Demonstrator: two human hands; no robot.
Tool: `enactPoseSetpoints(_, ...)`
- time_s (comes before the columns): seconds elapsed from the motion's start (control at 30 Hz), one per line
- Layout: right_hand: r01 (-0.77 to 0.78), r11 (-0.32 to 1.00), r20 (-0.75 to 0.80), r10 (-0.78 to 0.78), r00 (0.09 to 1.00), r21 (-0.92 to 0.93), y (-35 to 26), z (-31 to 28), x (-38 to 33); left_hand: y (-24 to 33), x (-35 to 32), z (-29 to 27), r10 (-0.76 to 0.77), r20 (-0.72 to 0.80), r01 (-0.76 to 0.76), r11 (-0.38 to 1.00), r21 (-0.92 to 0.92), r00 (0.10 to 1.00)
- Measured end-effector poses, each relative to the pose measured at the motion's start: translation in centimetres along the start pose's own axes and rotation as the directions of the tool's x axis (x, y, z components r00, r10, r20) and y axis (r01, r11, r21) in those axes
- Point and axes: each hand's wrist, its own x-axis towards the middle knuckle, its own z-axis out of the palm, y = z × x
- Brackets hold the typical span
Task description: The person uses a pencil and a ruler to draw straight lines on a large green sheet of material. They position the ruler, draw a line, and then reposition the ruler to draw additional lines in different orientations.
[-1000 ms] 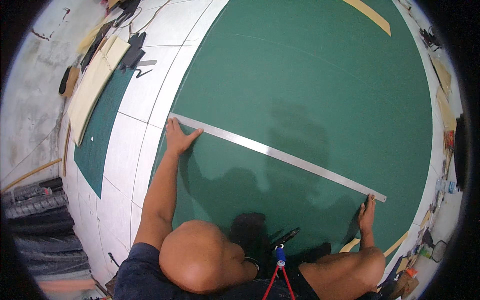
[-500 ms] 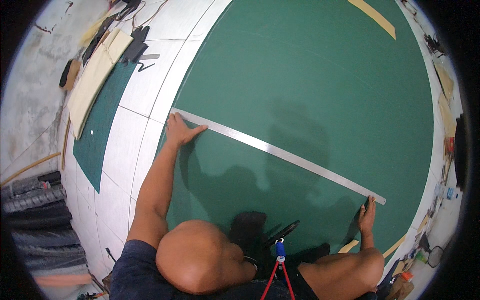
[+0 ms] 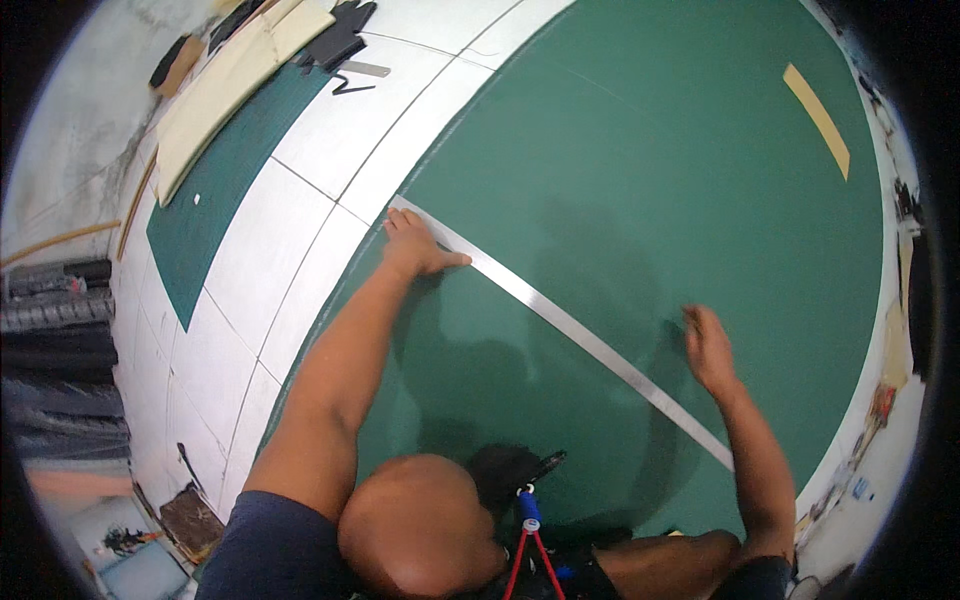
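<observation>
A long metal ruler (image 3: 583, 327) lies slantwise across a wide green sheet (image 3: 650, 130). My left hand (image 3: 412, 245) presses flat at the ruler's far left end, near the sheet's edge, with thumb and fingers spread. Above the green surface, past the ruler's far side, hovers my right hand (image 3: 710, 350). Its fingers are curled together, and whatever they may hold is too small to make out. My right forearm hides the ruler's near right end.
White floor tiles (image 3: 285, 225) border the sheet on the left. There lie a smaller dark green piece (image 3: 225, 215), a folded cream material (image 3: 225, 95) and a short ruler (image 3: 365, 69). A yellow strip (image 3: 820, 125) rests on the sheet's right. Dark rolls (image 3: 60, 350) are stacked far left.
My right hand has left the ruler's near right end and moved up and left over the sheet. My left hand stays at the far end. The whole view has turned.
</observation>
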Motion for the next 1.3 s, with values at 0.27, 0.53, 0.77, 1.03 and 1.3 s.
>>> enactPoseSetpoints(0.27,0.203,0.85,-0.02,-0.221,0.975,0.485,-23.9,12.2,18.7,0.7,-1.6,-0.8,0.001,-0.022,-0.003,0.996,-0.092,1.0)
enactPoseSetpoints(0.53,0.246,0.751,-0.026,-0.291,0.956,0.613,-34.3,17.8,23.2,0.4,-1.8,-0.6,0.027,-0.037,-0.03,0.996,-0.081,0.999)
enactPoseSetpoints(0.77,0.262,0.786,0.018,-0.327,0.945,0.56,-35.1,18.1,23.0,0.5,-2.0,-0.8,0.015,-0.018,-0.015,0.999,-0.035,1.0)
enactPoseSetpoints(1.03,0.405,0.86,0.054,-0.442,0.896,0.311,-31.2,17.0,20.1,0.2,-1.7,-0.5,-0.011,-0.03,0.008,0.996,-0.093,0.999)
enactPoseSetpoints(1.3,-0.022,0.9,0.083,-0.015,0.996,0.436,-18.9,11.8,5.1,0.0,-0.4,0.3,0.088,0.08,-0.09,0.996,0.028,0.993)
